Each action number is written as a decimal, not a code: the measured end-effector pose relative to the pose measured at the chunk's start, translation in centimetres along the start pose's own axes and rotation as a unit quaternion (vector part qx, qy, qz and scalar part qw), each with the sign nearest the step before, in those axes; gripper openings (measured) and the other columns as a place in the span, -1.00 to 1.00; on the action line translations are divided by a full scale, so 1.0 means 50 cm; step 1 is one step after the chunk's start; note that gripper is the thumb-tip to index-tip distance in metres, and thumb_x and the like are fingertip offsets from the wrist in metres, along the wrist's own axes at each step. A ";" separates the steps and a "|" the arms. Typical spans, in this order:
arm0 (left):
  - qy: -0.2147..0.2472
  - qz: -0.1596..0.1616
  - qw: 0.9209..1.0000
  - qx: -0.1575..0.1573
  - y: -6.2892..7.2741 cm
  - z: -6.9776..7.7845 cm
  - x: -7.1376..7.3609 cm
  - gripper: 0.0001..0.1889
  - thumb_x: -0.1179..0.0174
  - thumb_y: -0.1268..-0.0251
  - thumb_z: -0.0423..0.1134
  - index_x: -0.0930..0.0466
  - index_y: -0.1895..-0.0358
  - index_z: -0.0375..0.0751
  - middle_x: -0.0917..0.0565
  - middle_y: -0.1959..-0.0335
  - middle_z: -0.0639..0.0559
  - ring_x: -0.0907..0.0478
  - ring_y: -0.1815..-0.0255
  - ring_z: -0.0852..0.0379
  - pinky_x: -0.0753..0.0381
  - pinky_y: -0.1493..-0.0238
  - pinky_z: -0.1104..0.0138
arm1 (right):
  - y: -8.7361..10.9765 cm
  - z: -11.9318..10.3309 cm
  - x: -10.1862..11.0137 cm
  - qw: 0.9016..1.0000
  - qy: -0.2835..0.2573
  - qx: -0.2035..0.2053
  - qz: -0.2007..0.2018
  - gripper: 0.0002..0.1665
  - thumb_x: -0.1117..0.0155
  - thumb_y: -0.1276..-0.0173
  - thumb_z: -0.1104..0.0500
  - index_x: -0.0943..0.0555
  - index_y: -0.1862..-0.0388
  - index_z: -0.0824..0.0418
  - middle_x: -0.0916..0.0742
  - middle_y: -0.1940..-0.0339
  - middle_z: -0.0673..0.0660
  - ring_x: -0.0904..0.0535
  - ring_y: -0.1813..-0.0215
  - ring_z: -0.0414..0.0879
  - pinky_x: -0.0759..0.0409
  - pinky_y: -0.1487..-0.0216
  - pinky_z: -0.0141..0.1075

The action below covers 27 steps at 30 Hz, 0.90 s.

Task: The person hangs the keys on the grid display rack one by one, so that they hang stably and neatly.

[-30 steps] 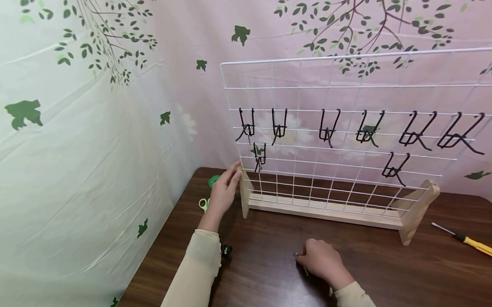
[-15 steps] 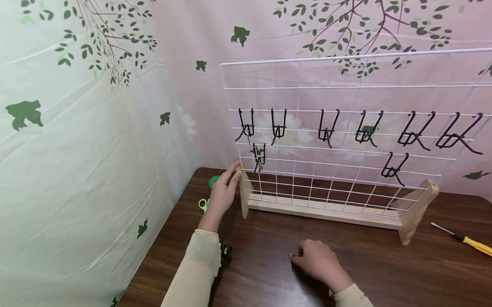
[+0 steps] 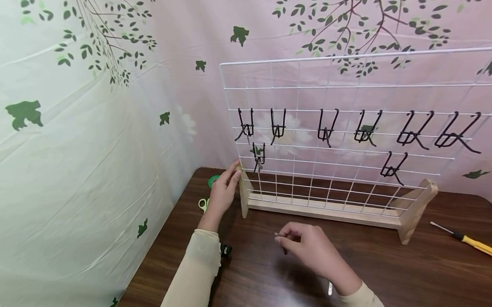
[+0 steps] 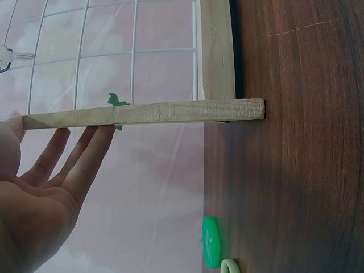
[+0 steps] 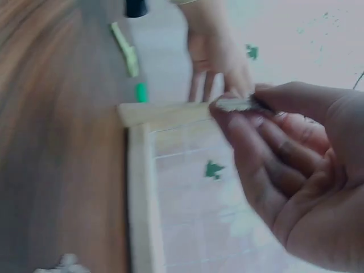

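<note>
Key (image 3: 276,235) position, head view: a small metal end projects from the right hand's (image 3: 313,250) fingertips, over the table (image 3: 261,287) and in front of the wire-grid rack (image 3: 326,212). Left wrist view: the left hand (image 4: 42,210) is mostly extended, fingertips touching the wooden side panel (image 4: 170,112), presumably to steady the rack. Right wrist view, blurred: thumb and fingers pinch the key firmly together, leaving its toothed blade exposed, presumably to control its orientation.

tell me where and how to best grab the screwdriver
Probably by its thick yellow handle, from above and the near side: the screwdriver lies flat, its slim shaft pointing toward the wooden stand, its handle away from it.
</note>
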State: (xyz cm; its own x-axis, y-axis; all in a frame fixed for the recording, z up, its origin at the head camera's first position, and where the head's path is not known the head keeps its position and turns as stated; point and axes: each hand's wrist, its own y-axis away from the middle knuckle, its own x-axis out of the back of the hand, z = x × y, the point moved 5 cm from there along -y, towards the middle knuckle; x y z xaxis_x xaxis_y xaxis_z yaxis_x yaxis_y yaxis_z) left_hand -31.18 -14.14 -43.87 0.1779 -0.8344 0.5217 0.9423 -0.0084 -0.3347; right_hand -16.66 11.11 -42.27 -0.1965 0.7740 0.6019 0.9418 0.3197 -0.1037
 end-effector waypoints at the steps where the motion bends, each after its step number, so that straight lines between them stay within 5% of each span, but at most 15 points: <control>1: -0.001 0.000 1.000 0.001 0.000 0.000 0.000 -0.49 -0.03 -0.73 0.12 -0.43 -0.60 0.20 -0.68 -0.41 -0.16 -0.70 -0.33 -0.17 -0.72 -0.29 -0.10 | 0.000 -0.013 0.006 1.000 -0.008 0.009 0.007 -0.88 -0.50 -0.46 0.08 -0.76 0.32 -0.10 -0.74 0.52 -0.20 -0.55 0.46 -0.40 -0.54 0.32 -0.44; 10: 0.004 0.002 1.000 -0.006 -0.002 0.001 0.002 -0.49 -0.03 -0.73 0.11 -0.45 -0.59 0.15 -0.69 -0.39 -0.17 -0.68 -0.35 -0.19 -0.70 -0.32 -0.12 | 0.003 -0.120 0.069 0.992 -0.042 0.092 0.075 -0.94 -0.47 -0.50 0.02 -0.81 0.23 -0.14 -0.77 0.47 -0.23 -0.64 0.42 -0.36 -0.62 0.38 -0.41; 21: 0.004 0.012 1.000 -0.014 -0.001 0.001 0.004 -0.52 -0.05 -0.72 0.10 -0.47 -0.57 0.23 -0.68 -0.40 -0.19 -0.64 -0.42 -0.17 -0.66 -0.40 -0.13 | -0.043 -0.185 0.136 0.988 -0.096 0.072 0.099 -0.81 -0.37 -0.57 -0.10 -0.85 0.03 -0.13 -0.91 0.19 -0.08 -0.82 0.24 -0.13 -0.78 0.19 -0.30; 27: 0.013 0.008 1.000 -0.009 -0.001 0.002 0.004 -0.50 -0.05 -0.71 0.13 -0.47 -0.58 0.19 -0.66 -0.42 -0.19 -0.64 -0.43 -0.19 -0.65 -0.39 -0.15 | -0.085 -0.208 0.163 0.984 -0.082 0.109 0.115 -0.73 -0.25 -0.67 -0.03 -0.83 -0.07 0.01 -0.91 0.12 -0.04 -0.82 0.16 -0.17 -0.79 0.09 -0.35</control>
State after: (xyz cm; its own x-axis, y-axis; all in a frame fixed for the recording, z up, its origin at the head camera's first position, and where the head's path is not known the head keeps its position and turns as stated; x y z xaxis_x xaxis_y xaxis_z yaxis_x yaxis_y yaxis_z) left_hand -31.17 -14.23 -43.67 0.1862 -0.8485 0.4954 0.9337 -0.0042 -0.3580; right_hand -19.42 10.41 -28.69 -0.0424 0.9115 0.4090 0.8894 0.2209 -0.4002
